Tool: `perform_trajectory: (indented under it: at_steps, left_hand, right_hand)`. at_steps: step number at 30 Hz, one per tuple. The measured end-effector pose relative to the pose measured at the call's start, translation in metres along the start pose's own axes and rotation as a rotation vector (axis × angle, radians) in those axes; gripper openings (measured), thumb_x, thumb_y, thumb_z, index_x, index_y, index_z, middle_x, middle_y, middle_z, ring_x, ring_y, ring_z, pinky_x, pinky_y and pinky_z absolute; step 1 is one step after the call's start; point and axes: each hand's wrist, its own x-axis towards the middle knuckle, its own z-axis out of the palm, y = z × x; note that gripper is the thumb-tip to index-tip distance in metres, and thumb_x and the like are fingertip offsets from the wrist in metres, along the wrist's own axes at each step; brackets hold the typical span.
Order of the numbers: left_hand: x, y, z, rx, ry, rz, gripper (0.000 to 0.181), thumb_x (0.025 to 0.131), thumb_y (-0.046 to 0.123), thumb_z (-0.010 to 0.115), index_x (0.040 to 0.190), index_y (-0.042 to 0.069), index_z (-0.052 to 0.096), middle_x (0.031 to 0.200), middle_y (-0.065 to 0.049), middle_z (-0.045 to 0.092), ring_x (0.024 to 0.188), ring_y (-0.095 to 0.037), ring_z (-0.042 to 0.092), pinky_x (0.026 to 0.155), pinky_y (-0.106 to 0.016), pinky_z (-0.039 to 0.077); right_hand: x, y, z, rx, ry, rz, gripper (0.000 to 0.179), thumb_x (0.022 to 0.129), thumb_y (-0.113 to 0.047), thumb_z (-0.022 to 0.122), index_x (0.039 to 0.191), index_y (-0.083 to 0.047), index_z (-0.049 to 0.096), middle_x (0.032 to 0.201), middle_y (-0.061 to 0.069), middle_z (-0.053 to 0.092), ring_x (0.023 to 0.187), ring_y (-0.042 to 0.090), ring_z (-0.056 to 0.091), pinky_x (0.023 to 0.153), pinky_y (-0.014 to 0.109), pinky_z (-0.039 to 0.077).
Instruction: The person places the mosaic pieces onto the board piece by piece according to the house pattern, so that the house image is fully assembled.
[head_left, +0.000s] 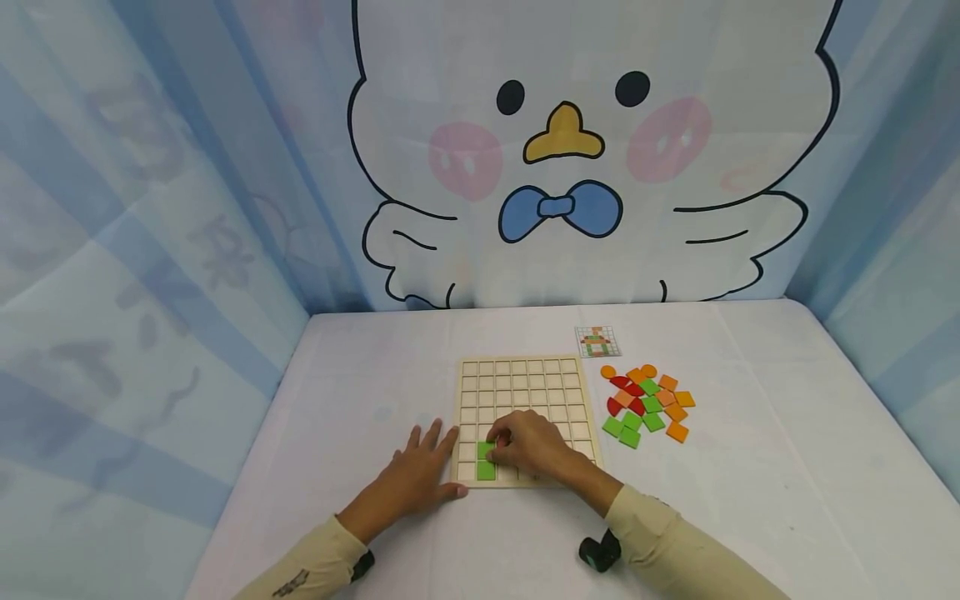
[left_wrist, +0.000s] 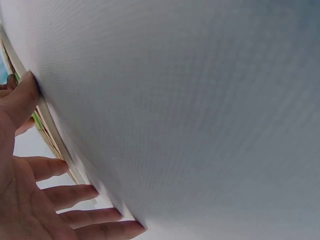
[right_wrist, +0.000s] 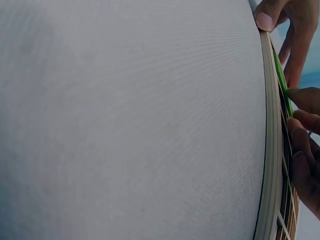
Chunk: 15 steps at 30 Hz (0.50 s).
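Note:
A wooden grid board (head_left: 521,367) lies on the white table with two green square tiles near its lower left corner, one above the other. At the upper green tile (head_left: 483,448) my right hand (head_left: 531,443) bends its fingers, with thumb and fingertip on it; in the right wrist view the fingertips meet a green edge (right_wrist: 280,70). My left hand (head_left: 415,477) lies with fingers spread along the board's left side. Its thumb is by the near left corner, and in the left wrist view the fingers (left_wrist: 75,195) are fairly straight beside the board's edge.
Right of the board lies a loose pile of green, orange and red pieces (head_left: 651,404), squares, circles and half-round shapes. A small pattern card (head_left: 597,342) sits behind the board's far right corner. A cartoon curtain (head_left: 562,267) hangs behind the table.

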Motion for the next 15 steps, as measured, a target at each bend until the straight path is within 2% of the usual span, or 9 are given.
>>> perform_trajectory:
  at_steps: [8,15]
  left_hand:
    - [0.000,0.001,0.000,-0.004,-0.005,-0.007,0.090,0.081,0.056,0.071,0.152,0.014,0.035,0.158,-0.021,0.029,0.142,-0.052,0.027,0.097,-0.071,0.038]
    - [-0.001,0.002,0.000,0.000,0.003,-0.014,0.090,0.081,0.056,0.071,0.152,0.014,0.035,0.158,-0.021,0.029,0.141,-0.053,0.027,0.096,-0.071,0.039]
  right_hand:
    - [-0.002,0.001,-0.005,-0.002,-0.023,0.003,0.024,0.081,-0.027,0.080,0.101,-0.014,0.074,0.070,-0.011,0.060,0.063,0.006,0.052,0.056,0.022,0.040]
    - [-0.012,0.011,-0.024,0.009,-0.019,-0.038,0.028,0.083,-0.027,0.078,0.108,-0.015,0.073,0.078,-0.013,0.060,0.073,0.008,0.052,0.065,0.024,0.042]
